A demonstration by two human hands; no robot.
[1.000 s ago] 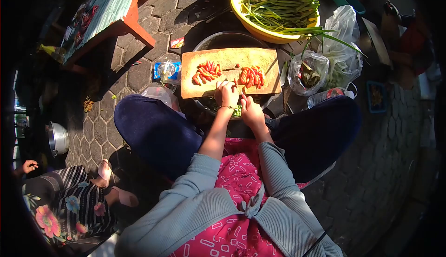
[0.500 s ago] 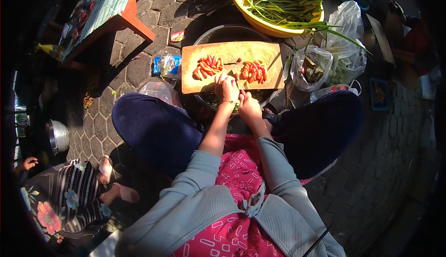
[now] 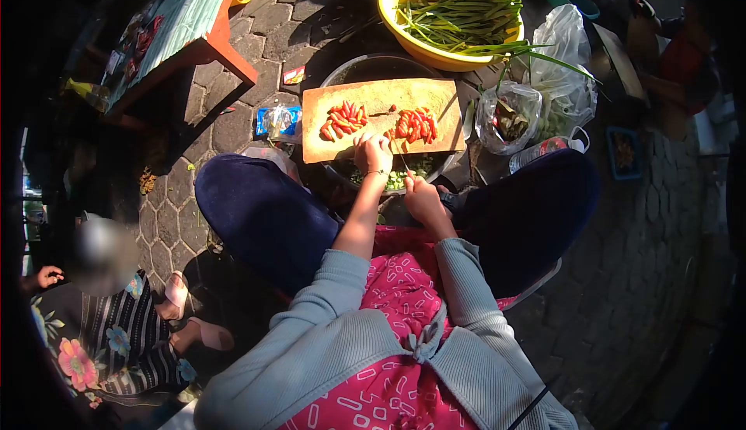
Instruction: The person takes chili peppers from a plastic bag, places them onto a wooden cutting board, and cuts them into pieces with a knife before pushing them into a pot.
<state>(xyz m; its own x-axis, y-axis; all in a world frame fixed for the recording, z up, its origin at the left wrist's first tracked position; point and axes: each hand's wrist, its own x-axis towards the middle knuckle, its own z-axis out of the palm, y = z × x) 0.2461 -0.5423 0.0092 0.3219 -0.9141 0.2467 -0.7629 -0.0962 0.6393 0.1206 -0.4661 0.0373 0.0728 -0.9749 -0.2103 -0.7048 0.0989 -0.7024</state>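
A wooden cutting board (image 3: 381, 96) lies across the rim of a large round basin (image 3: 347, 71). Two piles of red chili peppers rest on it, a left pile (image 3: 343, 120) and a right pile (image 3: 417, 125). My left hand (image 3: 373, 155) is at the board's near edge with its fingers curled; whatever it pinches is hidden. My right hand (image 3: 426, 200) grips a knife (image 3: 403, 159) just beyond the board, its thin blade pointing up toward the chilies. Chopped green pieces (image 3: 398, 179) show in the basin below the board.
Long green vegetable stalks (image 3: 458, 22) fill a yellow basin (image 3: 400, 32) at the back. Plastic bags (image 3: 571, 64) and a clear bottle (image 3: 544, 152) stand to the right. A blue packet (image 3: 277, 122) lies left of the board. A low table (image 3: 175, 29) and another person's sandaled feet (image 3: 186, 309) are at left.
My right hand with the knife has drawn slightly back toward me, away from my left hand, showing more blade and green pieces. The camera view has shifted a little.
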